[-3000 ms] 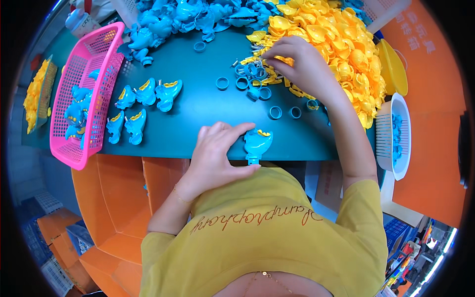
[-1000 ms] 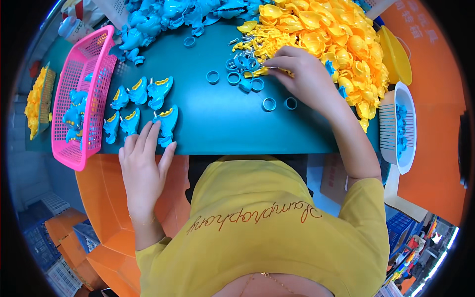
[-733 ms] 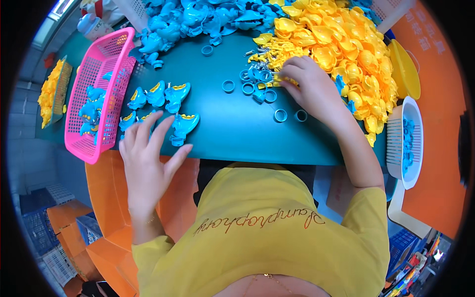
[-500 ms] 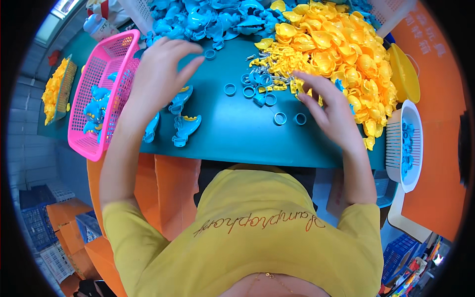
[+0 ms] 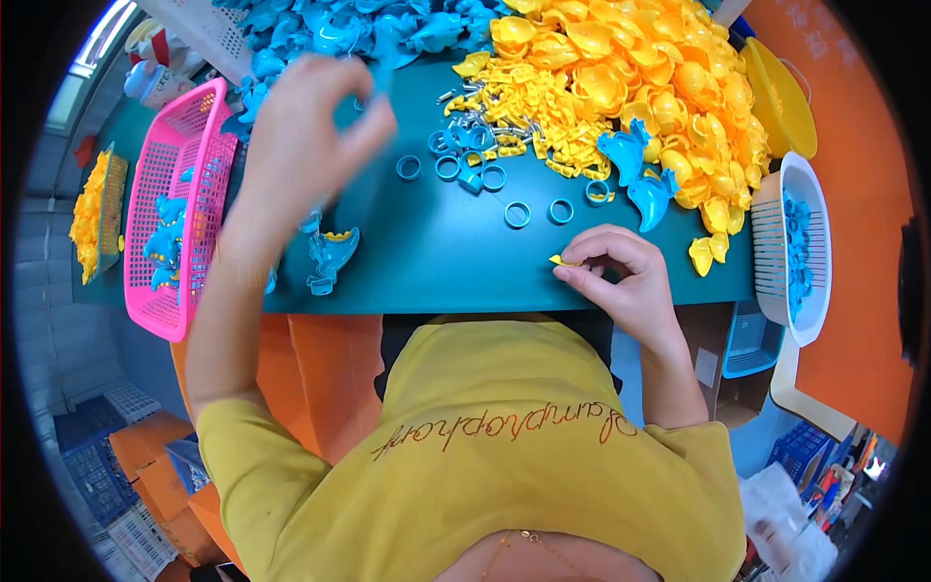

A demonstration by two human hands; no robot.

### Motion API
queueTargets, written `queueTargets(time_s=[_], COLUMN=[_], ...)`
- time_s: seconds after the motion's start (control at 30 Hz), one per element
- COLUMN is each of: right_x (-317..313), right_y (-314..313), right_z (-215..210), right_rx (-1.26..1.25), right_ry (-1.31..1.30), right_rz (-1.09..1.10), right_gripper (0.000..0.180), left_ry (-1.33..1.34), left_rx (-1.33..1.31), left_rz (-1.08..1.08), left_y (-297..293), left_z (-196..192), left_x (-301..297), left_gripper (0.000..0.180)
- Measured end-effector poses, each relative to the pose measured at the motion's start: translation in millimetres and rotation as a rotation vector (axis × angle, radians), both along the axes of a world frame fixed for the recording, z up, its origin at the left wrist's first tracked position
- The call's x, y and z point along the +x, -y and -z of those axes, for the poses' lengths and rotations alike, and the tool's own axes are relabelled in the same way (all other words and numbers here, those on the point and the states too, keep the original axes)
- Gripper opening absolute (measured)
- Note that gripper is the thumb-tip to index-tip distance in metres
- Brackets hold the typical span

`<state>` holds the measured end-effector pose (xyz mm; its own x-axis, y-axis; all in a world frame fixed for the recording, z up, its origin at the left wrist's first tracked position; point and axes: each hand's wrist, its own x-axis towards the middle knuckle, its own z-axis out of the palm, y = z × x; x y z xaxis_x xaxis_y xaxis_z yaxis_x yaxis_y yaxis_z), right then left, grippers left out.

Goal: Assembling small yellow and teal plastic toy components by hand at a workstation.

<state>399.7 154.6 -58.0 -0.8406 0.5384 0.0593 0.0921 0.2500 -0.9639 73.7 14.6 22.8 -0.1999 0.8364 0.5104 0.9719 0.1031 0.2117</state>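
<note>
My right hand [image 5: 626, 276] pinches a small yellow plastic piece [image 5: 560, 260] between thumb and fingertips, near the front edge of the green table [image 5: 436, 281]. Smeared by motion, my left hand [image 5: 315, 126] is raised at the front of the blue plastic shell pile [image 5: 427, 29]. Its thumb and forefinger stand apart, with nothing visible between them. Below it lies a blue part with a yellow toothed edge [image 5: 333, 254]. Several blue rings [image 5: 517, 214] are scattered mid-table. Two blue animal-shaped parts [image 5: 648, 197] rest beyond my right hand, beside the yellow shells [image 5: 669, 87].
Small yellow parts mixed with metal pins [image 5: 529, 97] lie at the back centre. A pink basket [image 5: 218, 145] holding blue parts stands left, a yellow-filled basket [image 5: 118, 194] beyond it. On the right are a white basket [image 5: 819, 242] of blue pieces and a yellow bowl [image 5: 784, 102].
My right hand has drawn back from the small yellow parts toward me, now with a yellow piece in its fingers. My left hand remains near the blue pile. The view has shifted slightly.
</note>
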Motion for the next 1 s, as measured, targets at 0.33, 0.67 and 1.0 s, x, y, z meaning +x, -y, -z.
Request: queueTargets(time_s=[0.33, 0.67, 1.0], right_x=[-26, -37, -33], right_y=[29, 45, 41], right_z=[6, 18, 19], right_rx=[-0.052, 0.317, 0.343], right_ry=[-0.047, -0.009, 0.018], right_rz=[0.0, -0.054, -0.04], right_gripper=[0.013, 0.014, 0.016], left_ry=[0.125, 0.246, 0.3], left_rx=[-0.083, 0.035, 0.036], left_rz=[0.342, 0.253, 0.225], left_y=[75, 84, 82], left_z=[94, 118, 115], left_x=[152, 164, 167], left_gripper=[0.034, 0.034, 0.043])
